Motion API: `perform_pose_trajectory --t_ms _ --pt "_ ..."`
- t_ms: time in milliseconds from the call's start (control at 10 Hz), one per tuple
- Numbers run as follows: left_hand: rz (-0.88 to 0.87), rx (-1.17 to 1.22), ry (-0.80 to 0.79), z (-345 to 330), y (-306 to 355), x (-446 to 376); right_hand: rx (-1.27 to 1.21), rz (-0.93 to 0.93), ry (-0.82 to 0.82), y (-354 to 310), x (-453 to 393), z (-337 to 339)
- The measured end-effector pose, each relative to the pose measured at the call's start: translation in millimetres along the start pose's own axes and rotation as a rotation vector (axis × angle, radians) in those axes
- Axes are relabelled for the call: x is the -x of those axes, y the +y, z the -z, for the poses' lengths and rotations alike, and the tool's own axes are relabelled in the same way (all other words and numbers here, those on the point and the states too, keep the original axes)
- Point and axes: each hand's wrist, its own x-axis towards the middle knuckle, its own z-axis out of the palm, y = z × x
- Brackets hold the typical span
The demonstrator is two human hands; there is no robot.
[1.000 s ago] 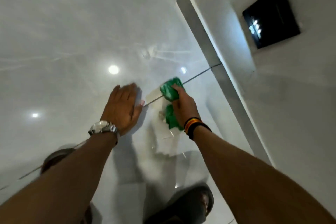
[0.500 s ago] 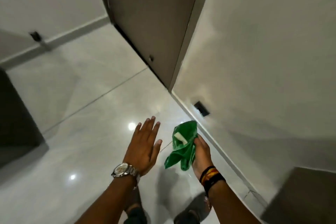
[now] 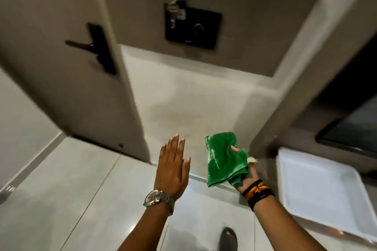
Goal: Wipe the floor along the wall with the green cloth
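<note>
My right hand (image 3: pixel 247 175) grips the green cloth (image 3: pixel 225 159), which hangs crumpled in the air in front of the white wall (image 3: pixel 193 108), well above the glossy tiled floor (image 3: pixel 71 199). A small pale scrap shows at the cloth's right edge by my fingers. My left hand (image 3: pixel 172 166), with a metal watch on the wrist, is raised flat beside the cloth with fingers extended and holds nothing.
A grey door (image 3: pixel 61 57) with a dark lever handle (image 3: pixel 95 47) stands at the left. A black wall panel (image 3: pixel 192 26) with keys hanging from it sits higher up. A white tray (image 3: pixel 326 193) rests on a surface at the right. A sandalled foot (image 3: pixel 228 238) shows below.
I have risen from the floor: a second ago the cloth was pressed on the tiles and my left hand lay flat there. Both hands are now lifted and the view faces the wall and door.
</note>
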Motion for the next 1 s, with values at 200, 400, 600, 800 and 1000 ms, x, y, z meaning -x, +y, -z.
perform_pose_trajectory --t_ms 200,400,600,800,1000 --pt "-0.262 -0.003 -0.214 -72.7 71.0 -13.9 0.08 0.327 0.228 -68.5 67.3 91.5" --pt "-0.409 -0.043 -0.332 -151.6 153.6 -1.0 0.518 0.522 0.641 -125.7 94.4 180.5" --pt "-0.302 -0.13 -0.366 -209.4 203.9 -2.6 1.085 0.465 0.836 -130.0 52.1 223.1" --pt "-0.162 -0.203 -0.316 -222.9 233.2 -8.2 1.744 0.179 0.583 -104.9 8.8 249.1" --pt "-0.161 -0.277 -0.256 -167.8 211.4 -9.9 1.707 0.301 0.463 -108.7 37.8 242.2"
